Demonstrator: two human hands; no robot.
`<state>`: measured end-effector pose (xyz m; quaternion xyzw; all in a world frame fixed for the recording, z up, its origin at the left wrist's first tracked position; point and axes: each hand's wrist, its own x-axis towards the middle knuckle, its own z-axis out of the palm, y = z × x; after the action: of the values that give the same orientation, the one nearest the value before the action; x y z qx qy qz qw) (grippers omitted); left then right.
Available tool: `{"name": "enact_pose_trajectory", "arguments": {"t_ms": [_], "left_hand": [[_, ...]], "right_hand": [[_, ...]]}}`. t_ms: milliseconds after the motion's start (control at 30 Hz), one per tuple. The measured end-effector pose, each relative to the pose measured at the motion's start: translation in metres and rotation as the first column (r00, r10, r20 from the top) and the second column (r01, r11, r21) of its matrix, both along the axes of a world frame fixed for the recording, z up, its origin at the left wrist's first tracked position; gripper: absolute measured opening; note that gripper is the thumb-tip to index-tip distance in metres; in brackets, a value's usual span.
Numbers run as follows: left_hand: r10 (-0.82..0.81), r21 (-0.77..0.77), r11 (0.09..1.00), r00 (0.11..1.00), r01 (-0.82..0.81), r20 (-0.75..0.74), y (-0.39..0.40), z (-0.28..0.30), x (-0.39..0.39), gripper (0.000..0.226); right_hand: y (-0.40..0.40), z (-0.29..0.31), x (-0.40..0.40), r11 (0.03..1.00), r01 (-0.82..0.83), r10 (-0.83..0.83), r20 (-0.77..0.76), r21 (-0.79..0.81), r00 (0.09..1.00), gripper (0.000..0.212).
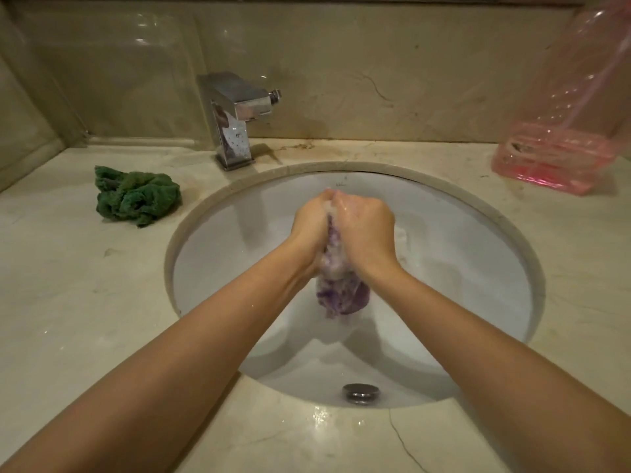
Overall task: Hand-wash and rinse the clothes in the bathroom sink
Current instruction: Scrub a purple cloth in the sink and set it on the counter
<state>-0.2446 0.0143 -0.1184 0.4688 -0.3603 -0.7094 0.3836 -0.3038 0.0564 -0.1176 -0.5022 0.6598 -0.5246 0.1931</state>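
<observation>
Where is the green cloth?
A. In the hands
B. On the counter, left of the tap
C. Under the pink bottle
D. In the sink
B: the green cloth lies bunched on the counter, left of the tap, while both hands hold a purple cloth over the sink.

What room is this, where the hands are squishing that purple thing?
Most likely a bathroom: a round white sink set in a beige marble counter, a square chrome tap behind it, and a glossy tiled wall.
</observation>
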Motion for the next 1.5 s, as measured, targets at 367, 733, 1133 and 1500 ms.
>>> {"name": "enact_pose_trajectory", "arguments": {"t_ms": [367,733,1133,1500], "left_hand": [[-0.407,-0.068,0.906,0.904,0.418,0.129,-0.013,0.01,0.01,0.059],[-0.429,-0.196,0.732,0.665,0.653,0.611,-0.02,0.004,0.017,0.034],[-0.232,-0.197,0.922,0.882,0.334,0.41,-0.025,0.002,0.016,0.025],[-0.007,-0.181,0.983,0.992,-0.017,-0.129,-0.043,0.004,0.02,0.024]], "right_hand": [[-0.028,-0.011,-0.062,0.942,0.148,-0.223,0.233,0.302,0.947,0.042],[-0.029,-0.007,-0.075,0.981,0.048,-0.174,0.762,0.186,0.624,0.035],[-0.021,-0.013,-0.067,0.971,-0.2,0.141,0.36,0.13,0.922,0.031],[-0.024,-0.026,-0.078,0.832,-0.112,0.132,0.002,0.543,0.991,0.028]]}}
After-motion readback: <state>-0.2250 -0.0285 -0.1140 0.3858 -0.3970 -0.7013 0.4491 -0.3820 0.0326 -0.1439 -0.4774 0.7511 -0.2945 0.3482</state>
